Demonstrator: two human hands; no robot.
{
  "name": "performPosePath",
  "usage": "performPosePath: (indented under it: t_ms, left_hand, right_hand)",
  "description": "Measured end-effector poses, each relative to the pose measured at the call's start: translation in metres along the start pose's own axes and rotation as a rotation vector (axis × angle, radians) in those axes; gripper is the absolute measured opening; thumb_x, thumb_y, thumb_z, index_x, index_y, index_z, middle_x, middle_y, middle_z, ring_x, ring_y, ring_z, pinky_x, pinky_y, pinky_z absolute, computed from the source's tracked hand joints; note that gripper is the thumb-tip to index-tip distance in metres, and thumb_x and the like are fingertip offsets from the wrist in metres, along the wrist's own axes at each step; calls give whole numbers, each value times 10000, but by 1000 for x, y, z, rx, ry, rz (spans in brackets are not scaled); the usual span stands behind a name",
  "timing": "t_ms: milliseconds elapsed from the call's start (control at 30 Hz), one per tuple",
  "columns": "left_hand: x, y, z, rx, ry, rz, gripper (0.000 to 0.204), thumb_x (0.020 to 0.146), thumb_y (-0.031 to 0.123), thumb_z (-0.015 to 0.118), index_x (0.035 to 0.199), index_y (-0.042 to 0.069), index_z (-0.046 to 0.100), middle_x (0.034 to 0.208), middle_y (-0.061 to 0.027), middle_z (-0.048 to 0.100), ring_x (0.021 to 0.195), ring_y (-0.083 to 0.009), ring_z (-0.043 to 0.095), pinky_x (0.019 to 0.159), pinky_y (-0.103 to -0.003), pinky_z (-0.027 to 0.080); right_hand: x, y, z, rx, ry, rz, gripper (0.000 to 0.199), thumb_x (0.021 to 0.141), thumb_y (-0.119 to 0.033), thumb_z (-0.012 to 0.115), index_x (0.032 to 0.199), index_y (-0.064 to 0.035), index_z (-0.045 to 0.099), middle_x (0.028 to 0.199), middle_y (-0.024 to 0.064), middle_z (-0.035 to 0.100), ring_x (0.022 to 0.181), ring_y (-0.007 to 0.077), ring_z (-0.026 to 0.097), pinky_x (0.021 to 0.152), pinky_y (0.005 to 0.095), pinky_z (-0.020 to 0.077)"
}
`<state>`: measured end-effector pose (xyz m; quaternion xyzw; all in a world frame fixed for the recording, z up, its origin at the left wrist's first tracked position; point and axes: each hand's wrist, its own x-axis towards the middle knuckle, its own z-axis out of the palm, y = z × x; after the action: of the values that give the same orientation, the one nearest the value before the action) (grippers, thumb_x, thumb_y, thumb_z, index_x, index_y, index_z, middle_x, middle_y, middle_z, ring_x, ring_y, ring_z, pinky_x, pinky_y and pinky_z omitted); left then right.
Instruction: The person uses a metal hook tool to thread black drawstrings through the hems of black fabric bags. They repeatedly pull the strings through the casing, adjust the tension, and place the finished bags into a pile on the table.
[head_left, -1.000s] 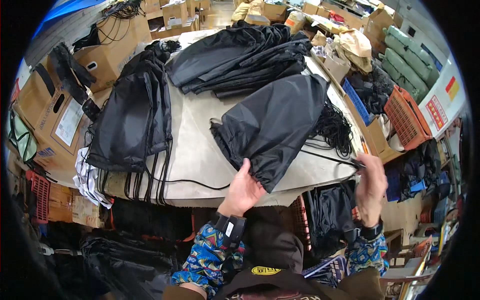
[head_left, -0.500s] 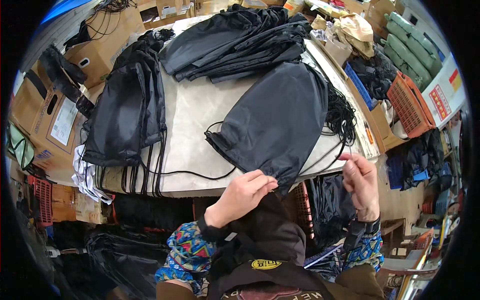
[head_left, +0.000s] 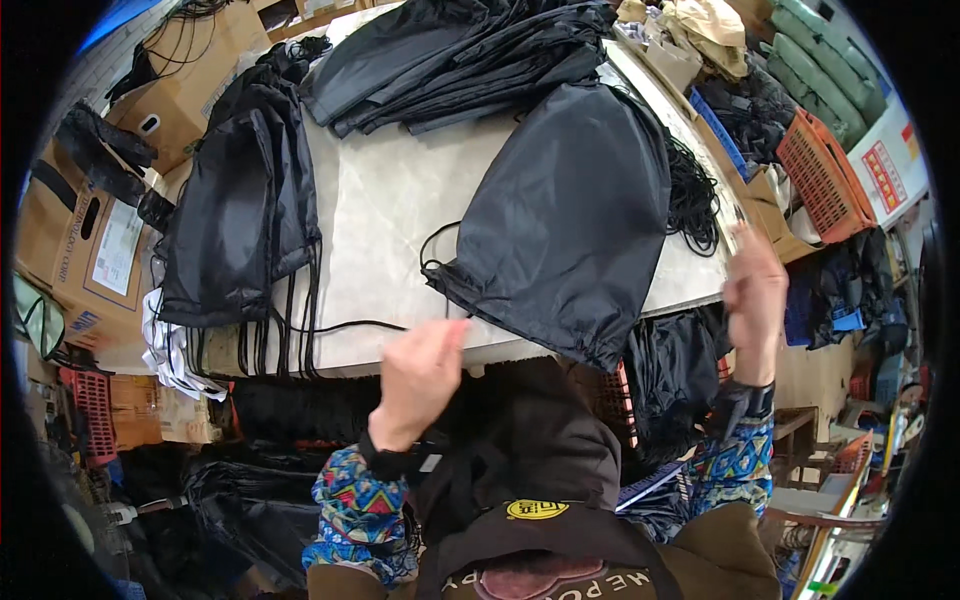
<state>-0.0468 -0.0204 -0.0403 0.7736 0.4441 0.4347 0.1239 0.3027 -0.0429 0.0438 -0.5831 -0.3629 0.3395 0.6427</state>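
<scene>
A black drawstring bag (head_left: pixel 570 220) lies flat on the pale tabletop, its gathered mouth toward me over the near edge. Just left of that mouth, my left hand (head_left: pixel 420 375) is closed, with its thumb and finger pinched where a thin black cord (head_left: pixel 365 324) runs up to them. Beyond the bag's right side, my right hand (head_left: pixel 757 290) is raised at the table edge with curled fingers. It is blurred, and what it holds, if anything, cannot be made out. A bundle of black cords (head_left: pixel 695 200) lies beside the bag.
More black drawstring bags (head_left: pixel 230 220) lie at the left with cords hanging over the edge. A pile of black bags (head_left: pixel 470 70) covers the back. Cardboard boxes (head_left: pixel 110 240) stand left; an orange crate (head_left: pixel 825 175) and blue crate (head_left: pixel 718 135) stand right.
My left hand has left the bag's mouth and moved left and down to the cord. My right hand has moved right and up. The bag now lies flatter and slightly farther right.
</scene>
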Motion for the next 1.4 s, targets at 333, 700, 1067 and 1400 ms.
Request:
performPosePath:
  t_ms: [333, 700, 1067, 1400]
  left_hand:
    - [-22, -44, -26, 184, 30, -390, 206, 900, 148, 577, 790, -24, 601, 630, -135, 575, 568, -270, 559, 550, -364, 421]
    - [39, -48, 13, 163, -204, 60, 379, 741, -8, 590, 1119, -27, 570, 1010, -225, 599, 983, -321, 595, 908, -412, 427]
    - [2, -81, -149, 198, -123, -475, 307, 830, 197, 674, 640, -33, 599, 549, -129, 539, 478, -167, 503, 469, -327, 362]
    - [21, -7, -25, 479, -380, 141, 486, 733, 75, 662, 1206, 109, 553, 1300, -134, 493, 1226, -319, 437, 1030, -442, 329]
  right_hand:
    - [41, 6, -119, 571, 86, -152, 241, 946, -148, 496, 1134, -9, 558, 622, -19, 390, 515, 65, 374, 433, 224, 293]
    - [-69, 55, 58, -1224, -625, -665, 530, 742, -147, 680, 1234, -59, 502, 776, 102, 496, 689, 276, 576, 567, 366, 475]
    - [-19, 100, 20, -1288, -308, -699, 283, 708, 41, 527, 976, -44, 550, 783, 132, 503, 703, 321, 580, 551, 415, 470]
    - [-17, 84, 110, -778, -710, -521, 493, 838, -382, 635, 1154, -16, 543, 929, 188, 599, 835, 370, 604, 714, 417, 493]
